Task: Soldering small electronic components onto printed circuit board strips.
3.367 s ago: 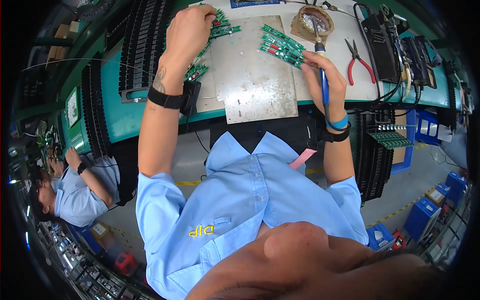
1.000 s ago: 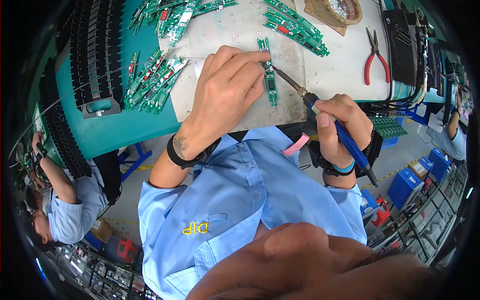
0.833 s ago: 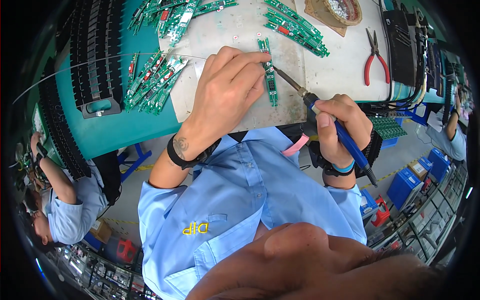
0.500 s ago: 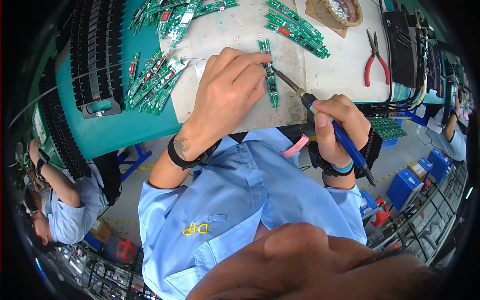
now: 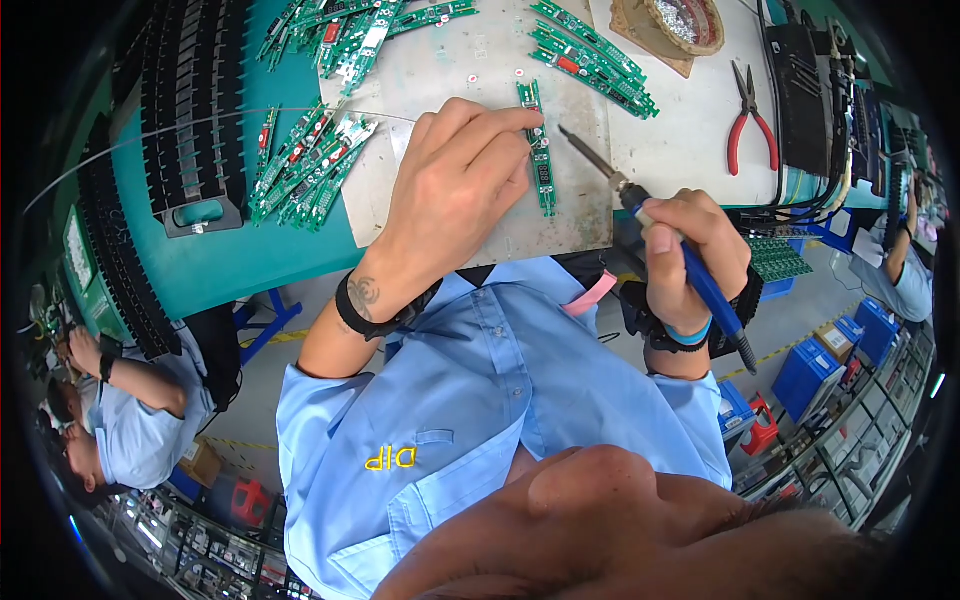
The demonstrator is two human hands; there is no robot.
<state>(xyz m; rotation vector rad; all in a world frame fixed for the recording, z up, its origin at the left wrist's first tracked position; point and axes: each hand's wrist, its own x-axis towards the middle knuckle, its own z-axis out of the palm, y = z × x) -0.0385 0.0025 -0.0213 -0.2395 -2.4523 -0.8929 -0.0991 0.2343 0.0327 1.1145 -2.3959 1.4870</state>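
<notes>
A narrow green circuit board lies lengthwise on the pale work sheet. My left hand is closed over its left side, with the index fingertip at the board's upper part. A thin solder wire runs in from the left and passes into that hand; its end is hidden by the fingers. My right hand grips a blue-handled soldering iron. The iron's tip points up and left, a short way right of the board and apart from it.
Green boards lie in piles at the left, at the back and at the back right. Red-handled pliers, a round bowl and black slotted racks sit around. A co-worker is at far left.
The soldering iron's tip has drawn away from the board, with my right hand shifting slightly right. My left hand stays put. At far left, the co-worker's arm has lowered.
</notes>
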